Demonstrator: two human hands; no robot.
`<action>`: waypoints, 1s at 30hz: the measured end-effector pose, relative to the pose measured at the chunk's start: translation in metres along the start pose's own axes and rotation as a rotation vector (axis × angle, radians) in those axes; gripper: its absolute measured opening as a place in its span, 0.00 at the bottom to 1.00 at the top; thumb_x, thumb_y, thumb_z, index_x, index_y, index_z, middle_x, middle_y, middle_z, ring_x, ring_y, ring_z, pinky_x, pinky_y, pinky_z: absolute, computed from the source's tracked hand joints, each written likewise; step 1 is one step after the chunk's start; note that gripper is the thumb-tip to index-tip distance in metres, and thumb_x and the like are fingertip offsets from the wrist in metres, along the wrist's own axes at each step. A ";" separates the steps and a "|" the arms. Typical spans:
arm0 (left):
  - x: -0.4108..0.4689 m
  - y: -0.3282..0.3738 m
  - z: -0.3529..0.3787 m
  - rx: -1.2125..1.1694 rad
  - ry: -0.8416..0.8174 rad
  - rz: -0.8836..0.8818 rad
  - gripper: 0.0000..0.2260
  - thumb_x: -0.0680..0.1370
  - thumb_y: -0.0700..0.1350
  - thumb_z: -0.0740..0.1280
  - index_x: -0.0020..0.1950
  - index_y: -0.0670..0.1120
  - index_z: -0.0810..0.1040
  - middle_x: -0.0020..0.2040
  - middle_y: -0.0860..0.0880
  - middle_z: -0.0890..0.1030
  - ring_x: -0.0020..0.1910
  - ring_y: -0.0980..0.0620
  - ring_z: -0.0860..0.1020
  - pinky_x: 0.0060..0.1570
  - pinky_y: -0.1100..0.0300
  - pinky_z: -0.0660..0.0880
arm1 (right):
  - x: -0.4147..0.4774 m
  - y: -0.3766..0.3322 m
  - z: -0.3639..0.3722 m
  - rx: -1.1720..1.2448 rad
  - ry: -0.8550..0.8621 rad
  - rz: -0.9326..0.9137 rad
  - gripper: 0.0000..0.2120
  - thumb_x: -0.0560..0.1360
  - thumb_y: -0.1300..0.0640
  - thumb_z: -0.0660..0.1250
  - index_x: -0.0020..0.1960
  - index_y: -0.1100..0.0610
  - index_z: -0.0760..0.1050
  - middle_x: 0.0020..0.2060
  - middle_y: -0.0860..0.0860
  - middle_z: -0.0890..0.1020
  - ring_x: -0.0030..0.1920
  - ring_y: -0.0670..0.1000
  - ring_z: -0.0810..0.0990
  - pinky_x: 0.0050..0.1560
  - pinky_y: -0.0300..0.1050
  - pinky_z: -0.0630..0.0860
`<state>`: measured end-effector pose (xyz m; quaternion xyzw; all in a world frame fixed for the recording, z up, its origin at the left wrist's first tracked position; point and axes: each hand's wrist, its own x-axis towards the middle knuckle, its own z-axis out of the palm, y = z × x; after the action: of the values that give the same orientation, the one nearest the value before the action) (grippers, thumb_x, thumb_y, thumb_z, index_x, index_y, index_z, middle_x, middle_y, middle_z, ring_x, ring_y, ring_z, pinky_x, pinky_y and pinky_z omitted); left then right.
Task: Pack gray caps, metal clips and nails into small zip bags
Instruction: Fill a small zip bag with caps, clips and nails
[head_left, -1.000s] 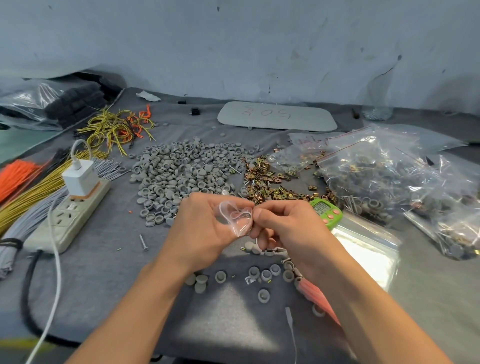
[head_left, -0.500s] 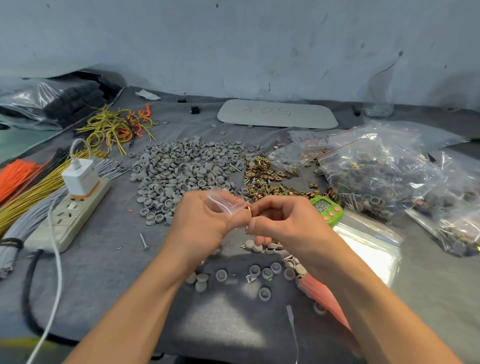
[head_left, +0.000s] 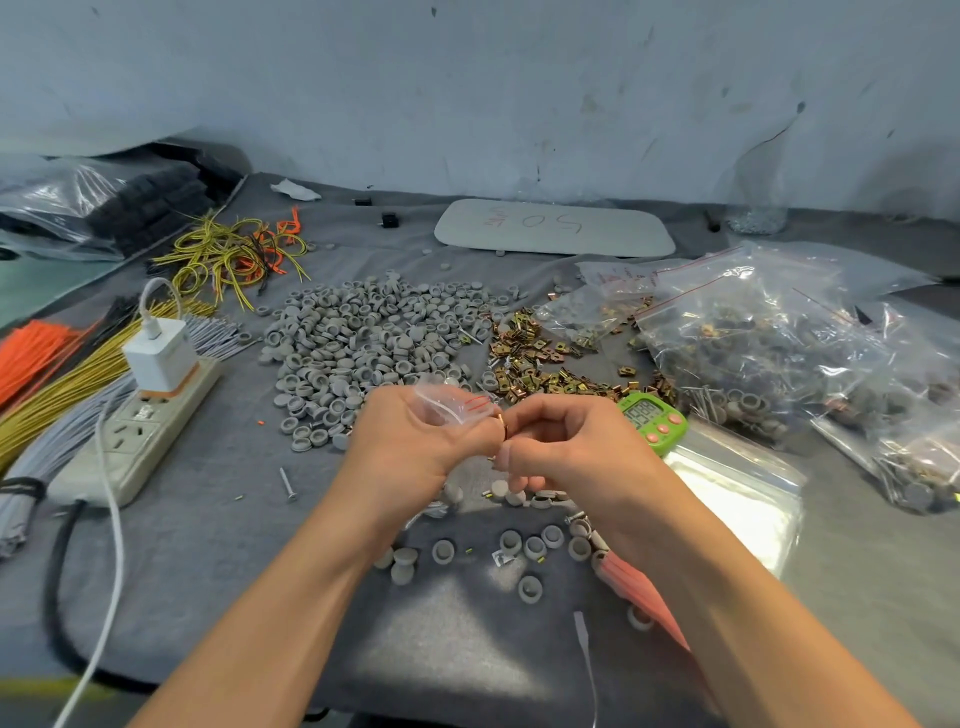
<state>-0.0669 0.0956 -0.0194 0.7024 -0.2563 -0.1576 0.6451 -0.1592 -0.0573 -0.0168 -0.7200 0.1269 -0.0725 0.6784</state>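
Observation:
My left hand (head_left: 415, 447) grips a small clear zip bag (head_left: 452, 402) with a red seal line, held above the table's middle. My right hand (head_left: 566, 447) pinches a copper-coloured metal clip (head_left: 504, 430) right at the bag's mouth. Behind my hands lies a big heap of gray caps (head_left: 363, 343). A pile of brass metal clips (head_left: 540, 364) sits to its right. Several loose gray caps (head_left: 524, 545) lie under my wrists. One nail (head_left: 287, 484) lies alone to the left.
A power strip (head_left: 135, 431) with a white charger stands at the left, next to bundles of yellow, gray and orange wires (head_left: 57, 374). Large filled plastic bags (head_left: 789, 343) lie at the right. A green timer (head_left: 653, 422) and flat empty zip bags (head_left: 737, 488) sit beside my right hand.
Both hands rose slightly and the bag turned from hanging between my fingers to lying over my left hand. A metal clip now shows in my right fingers at the bag's opening.

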 end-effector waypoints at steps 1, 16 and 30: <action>0.000 0.000 -0.001 -0.017 0.017 -0.001 0.08 0.66 0.44 0.81 0.42 0.47 0.87 0.38 0.42 0.86 0.40 0.45 0.84 0.46 0.41 0.80 | 0.000 0.001 0.000 0.021 0.013 0.003 0.06 0.72 0.69 0.75 0.47 0.61 0.84 0.34 0.56 0.84 0.33 0.52 0.80 0.38 0.43 0.77; -0.002 -0.003 -0.002 0.179 0.020 0.115 0.14 0.65 0.54 0.84 0.49 0.58 0.88 0.42 0.52 0.88 0.42 0.49 0.87 0.42 0.50 0.82 | 0.002 0.001 -0.004 0.201 0.062 0.041 0.06 0.79 0.69 0.68 0.47 0.69 0.83 0.43 0.69 0.85 0.32 0.54 0.83 0.31 0.39 0.79; -0.002 -0.002 0.001 0.269 0.052 0.209 0.04 0.73 0.42 0.78 0.42 0.51 0.89 0.36 0.55 0.86 0.34 0.60 0.82 0.32 0.65 0.75 | 0.002 0.001 0.006 0.098 0.107 -0.024 0.13 0.82 0.67 0.65 0.42 0.68 0.84 0.31 0.58 0.83 0.27 0.52 0.79 0.27 0.40 0.75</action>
<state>-0.0687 0.0954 -0.0219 0.7558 -0.3300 -0.0356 0.5644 -0.1559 -0.0519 -0.0186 -0.6823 0.1508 -0.1254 0.7043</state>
